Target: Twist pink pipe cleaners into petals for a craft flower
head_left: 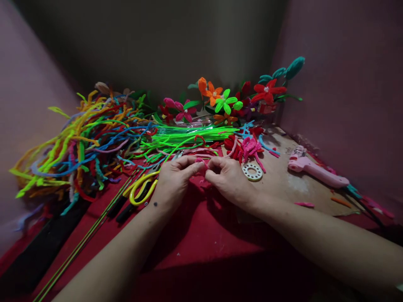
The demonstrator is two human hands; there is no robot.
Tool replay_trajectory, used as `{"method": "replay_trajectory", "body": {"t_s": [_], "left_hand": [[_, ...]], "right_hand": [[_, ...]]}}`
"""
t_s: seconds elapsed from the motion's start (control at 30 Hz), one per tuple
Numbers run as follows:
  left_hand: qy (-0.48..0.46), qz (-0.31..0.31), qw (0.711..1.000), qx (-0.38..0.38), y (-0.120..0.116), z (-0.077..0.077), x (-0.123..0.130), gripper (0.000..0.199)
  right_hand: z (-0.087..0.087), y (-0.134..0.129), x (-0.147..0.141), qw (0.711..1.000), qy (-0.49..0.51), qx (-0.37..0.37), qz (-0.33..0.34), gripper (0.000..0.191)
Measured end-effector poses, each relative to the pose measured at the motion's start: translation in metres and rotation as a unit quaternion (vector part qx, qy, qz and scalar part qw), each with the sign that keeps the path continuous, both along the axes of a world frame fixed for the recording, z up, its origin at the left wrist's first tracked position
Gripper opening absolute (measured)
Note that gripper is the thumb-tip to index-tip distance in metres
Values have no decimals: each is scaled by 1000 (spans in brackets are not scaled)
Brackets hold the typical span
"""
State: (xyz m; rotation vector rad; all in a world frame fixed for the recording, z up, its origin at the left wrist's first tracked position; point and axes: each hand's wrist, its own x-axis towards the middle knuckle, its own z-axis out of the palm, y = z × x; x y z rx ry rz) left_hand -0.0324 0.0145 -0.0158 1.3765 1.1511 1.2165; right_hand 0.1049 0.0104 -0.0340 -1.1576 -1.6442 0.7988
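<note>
In the head view from my station, I took my bearings from the white ring (258,172), punched with small holes and lying flat on a brown board (280,195) upon the red counter (201,247). To the left of the ring, a small fuzzy pink piece (199,160) was raised between both hands. The left hand (176,180) had its thumb and forefinger closed on one side of it, and the right hand (231,180), the nearer one to the ring, pinched the other side, so the fingers of both were grasping that same piece; how the remaining fingers were curled I could not tell. Farther left of the ring, beyond the left hand, I saw yellow-handled scissors (132,195), with thin green rods (85,240) running toward me past them. At the far left of the ring sprawled a tangled heap of colored stems (85,142). Behind and to the left of it lay a spread of bright green stems (189,136), while a pink bundle (251,146) sat just behind it. Well behind the ring stood a green flower (226,102), an orange flower (214,93) and a red flower (266,91). To its right, a pink glue gun (321,171) rested on its side.
</note>
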Motion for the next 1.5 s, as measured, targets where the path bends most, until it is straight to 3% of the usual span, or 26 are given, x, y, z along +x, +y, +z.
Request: {"method": "replay_trajectory", "body": {"t_s": [0.2, 0.37, 0.6, 0.77, 1.07, 1.5], "left_hand": [[-53, 5, 998, -43, 2, -3, -2, 13], [-69, -28, 995, -64, 2, -4, -2, 16], [10, -19, 1000, -2, 2, -1, -6, 13], [98, -14, 994, 38, 0, 5, -5, 13], [225, -64, 969, 78, -1, 10, -8, 13], [154, -196, 968, 33, 2, 18, -19, 8]], "right_hand": [[3, -3, 0, 993, 68, -44, 84, 24], [2, -2, 1, 988, 80, -82, 101, 28], [1, 1, 3, 955, 146, -193, 171, 20], [3, -3, 3, 969, 133, -152, 140, 20], [1, -5, 2, 971, 103, -184, 117, 18], [0, -2, 7, 947, 137, -219, 192, 6]]}}
